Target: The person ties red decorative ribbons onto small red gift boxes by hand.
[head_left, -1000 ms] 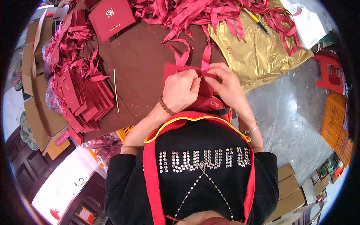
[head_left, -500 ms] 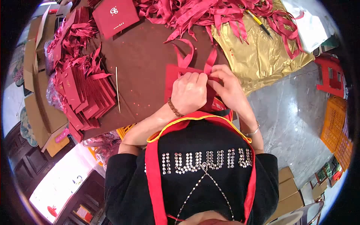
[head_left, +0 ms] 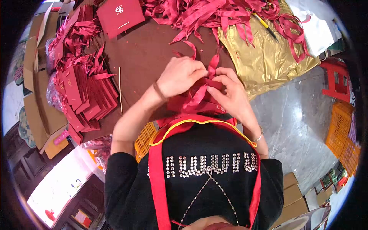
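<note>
1. My fingers (head_left: 196,72) on both hands are pinched tight on a red ribbon (head_left: 213,62), left hand (head_left: 178,76) meeting right hand (head_left: 229,92).
2. The ribbon sits over a red bag (head_left: 174,103) on the counter (head_left: 142,57), just left of the gold sheet (head_left: 264,53).
3. A stack of bags (head_left: 82,96) lies far left of that sheet.

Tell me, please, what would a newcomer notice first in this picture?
The left hand and right hand pinch a red ribbon above a red paper bag in the middle. Behind them lies a heap of red ribbons, partly on gold foil; a stack of red bags sits at the left.
</note>
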A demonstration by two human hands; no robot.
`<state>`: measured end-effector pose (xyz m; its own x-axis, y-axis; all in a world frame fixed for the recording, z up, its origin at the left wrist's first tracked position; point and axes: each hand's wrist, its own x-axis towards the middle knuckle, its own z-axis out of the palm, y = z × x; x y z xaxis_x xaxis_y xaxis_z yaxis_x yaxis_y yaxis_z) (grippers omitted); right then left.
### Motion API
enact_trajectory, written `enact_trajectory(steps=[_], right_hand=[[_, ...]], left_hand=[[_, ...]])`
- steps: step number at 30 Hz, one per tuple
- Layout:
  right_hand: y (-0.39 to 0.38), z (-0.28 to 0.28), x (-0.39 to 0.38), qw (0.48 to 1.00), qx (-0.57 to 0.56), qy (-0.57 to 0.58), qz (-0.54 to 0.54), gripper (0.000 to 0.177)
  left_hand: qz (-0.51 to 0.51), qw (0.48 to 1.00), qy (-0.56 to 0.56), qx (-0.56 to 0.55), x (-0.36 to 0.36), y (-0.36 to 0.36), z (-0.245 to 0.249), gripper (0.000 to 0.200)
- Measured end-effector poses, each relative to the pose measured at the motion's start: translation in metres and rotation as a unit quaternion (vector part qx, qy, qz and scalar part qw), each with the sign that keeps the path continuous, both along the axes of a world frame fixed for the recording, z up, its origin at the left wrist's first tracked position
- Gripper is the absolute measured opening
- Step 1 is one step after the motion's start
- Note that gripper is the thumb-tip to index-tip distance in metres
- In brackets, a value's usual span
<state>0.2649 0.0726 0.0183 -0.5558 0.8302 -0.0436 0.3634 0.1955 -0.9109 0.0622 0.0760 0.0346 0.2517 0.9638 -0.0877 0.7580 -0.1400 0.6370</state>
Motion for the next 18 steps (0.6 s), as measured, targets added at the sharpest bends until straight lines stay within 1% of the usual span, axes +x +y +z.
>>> enact_trajectory(steps=[1,2,3,5,6,7,8,9,10,11,12,13,14,16,18], right_hand=[[-0.001,0.003,0.000,1.000,-0.003,-0.010,0.000,0.026],[-0.002,0.001,0.000,1.000,-0.025,-0.007,0.000,0.029],[-0.002,0.002,0.000,1.000,-0.024,-0.007,-0.003,0.029],[-0.005,0.006,-0.002,1.000,0.004,-0.018,-0.013,0.027],[-0.006,0.006,-0.003,1.000,0.004,-0.018,-0.015,0.027],[-0.007,0.005,-0.004,0.999,0.040,-0.020,-0.019,0.027],[-0.008,0.004,-0.006,0.997,0.075,-0.022,-0.023,0.026],[-0.008,0.004,-0.007,0.997,0.077,-0.021,-0.023,0.026],[-0.008,0.004,-0.008,0.997,0.064,-0.022,-0.028,0.026],[-0.009,0.003,-0.009,0.998,0.051,-0.023,-0.032,0.025],[-0.010,0.000,-0.009,0.996,0.082,-0.010,-0.038,0.025],[-0.009,0.001,-0.009,0.996,0.082,-0.010,-0.038,0.025],[-0.009,0.003,-0.009,0.997,0.075,-0.010,-0.035,0.024],[-0.008,0.003,-0.008,0.997,0.067,-0.009,-0.034,0.023],[-0.007,0.001,-0.008,0.996,0.085,0.006,-0.038,0.021]], left_hand=[[-0.035,0.991,-0.048,-0.123,-0.002,0.004,-0.002,0.018],[-0.032,0.980,-0.080,-0.179,-0.004,0.009,0.000,0.021],[-0.035,0.980,-0.079,-0.178,-0.004,0.014,0.003,0.021],[-0.082,0.968,-0.051,-0.233,-0.005,0.023,0.008,0.024],[-0.125,0.960,-0.035,-0.247,-0.005,0.030,0.010,0.026],[-0.126,0.960,-0.034,-0.246,-0.004,0.034,0.011,0.026],[-0.159,0.954,-0.014,-0.255,-0.003,0.037,0.013,0.027],[-0.190,0.945,0.006,-0.265,-0.001,0.040,0.016,0.027],[-0.198,0.933,0.051,-0.297,0.003,0.045,0.024,0.027],[-0.197,0.933,0.052,-0.297,0.003,0.047,0.023,0.027],[-0.217,0.929,0.045,-0.298,0.003,0.049,0.020,0.027],[-0.237,0.924,0.037,-0.298,0.004,0.050,0.020,0.027],[-0.236,0.924,0.037,-0.299,0.005,0.052,0.021,0.027],[-0.215,0.907,0.036,-0.360,0.008,0.056,0.027,0.027],[-0.201,0.905,0.043,-0.372,0.009,0.056,0.027,0.026]])
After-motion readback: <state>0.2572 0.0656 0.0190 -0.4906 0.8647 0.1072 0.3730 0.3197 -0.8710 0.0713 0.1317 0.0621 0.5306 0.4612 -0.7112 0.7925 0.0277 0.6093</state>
